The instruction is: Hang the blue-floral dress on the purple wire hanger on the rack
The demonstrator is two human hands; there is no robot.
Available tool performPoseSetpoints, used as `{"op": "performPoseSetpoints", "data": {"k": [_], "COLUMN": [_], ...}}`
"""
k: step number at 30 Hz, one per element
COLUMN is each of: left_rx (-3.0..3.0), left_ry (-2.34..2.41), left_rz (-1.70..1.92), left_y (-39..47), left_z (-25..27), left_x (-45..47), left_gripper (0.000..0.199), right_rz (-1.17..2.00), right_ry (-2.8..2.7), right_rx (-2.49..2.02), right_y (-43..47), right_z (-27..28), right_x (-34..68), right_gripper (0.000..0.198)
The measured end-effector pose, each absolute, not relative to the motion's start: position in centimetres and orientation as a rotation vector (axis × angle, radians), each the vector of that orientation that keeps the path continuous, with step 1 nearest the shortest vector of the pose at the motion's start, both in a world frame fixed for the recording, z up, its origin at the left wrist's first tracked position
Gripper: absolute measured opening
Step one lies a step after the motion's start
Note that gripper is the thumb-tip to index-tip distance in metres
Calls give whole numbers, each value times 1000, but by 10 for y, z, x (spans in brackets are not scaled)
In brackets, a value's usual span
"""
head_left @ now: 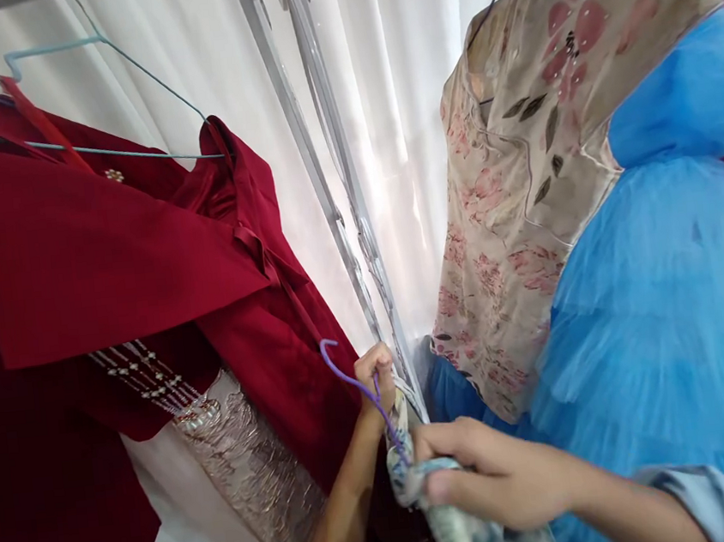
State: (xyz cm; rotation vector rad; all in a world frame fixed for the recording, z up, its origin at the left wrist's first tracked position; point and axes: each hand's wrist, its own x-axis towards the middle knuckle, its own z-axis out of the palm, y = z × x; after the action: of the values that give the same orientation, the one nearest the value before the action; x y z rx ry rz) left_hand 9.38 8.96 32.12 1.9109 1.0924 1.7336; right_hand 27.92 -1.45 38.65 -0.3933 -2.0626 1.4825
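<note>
A purple hanger [349, 378] sits low in the middle of the view, its hook pointing up and left. My left hand [375, 379] is closed at the hanger's neck; the fingers' exact hold is partly hidden. Below the hanger hangs a pale garment [457, 530] with a blue-green print, its upper edge bunched around one hanger arm. My right hand [499, 470], slightly blurred, pinches that bunched cloth between thumb and fingers. The lower part of the garment runs out of view.
Dark red clothes [107, 246] hang on a teal hanger [140, 70] at left. Grey metal rack posts [318, 163] stand centrally before a white curtain [384, 113]. To the right hang a beige floral dress [501, 239] and a blue tulle dress [652, 318].
</note>
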Motion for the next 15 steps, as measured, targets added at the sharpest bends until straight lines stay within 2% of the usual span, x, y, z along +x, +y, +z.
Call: {"op": "performPoseSetpoints", "data": {"k": [1, 6, 9, 11, 15], "left_rx": [1859, 1626, 1334, 1195, 1085], "left_ry": [1061, 863, 580, 404, 202], "left_rz": [1731, 1680, 1563, 1478, 1379], "left_y": [86, 77, 89, 104, 132], "left_z": [322, 362, 395, 411, 416], "left_x": [104, 133, 134, 137, 162], "left_gripper": [65, 65, 64, 61, 55], "right_rz": [1429, 1457, 1521, 1624, 1803], "right_ry": [-2053, -1851, -1682, -1486, -1214], "right_rx": [-376, -262, -286, -399, -631], "right_y": [-22, -39, -39, -37, -35], "right_z": [390, 374, 326, 286, 217], "right_x": [267, 242, 247, 254, 272], "right_gripper": [24, 42, 46, 42, 43]}}
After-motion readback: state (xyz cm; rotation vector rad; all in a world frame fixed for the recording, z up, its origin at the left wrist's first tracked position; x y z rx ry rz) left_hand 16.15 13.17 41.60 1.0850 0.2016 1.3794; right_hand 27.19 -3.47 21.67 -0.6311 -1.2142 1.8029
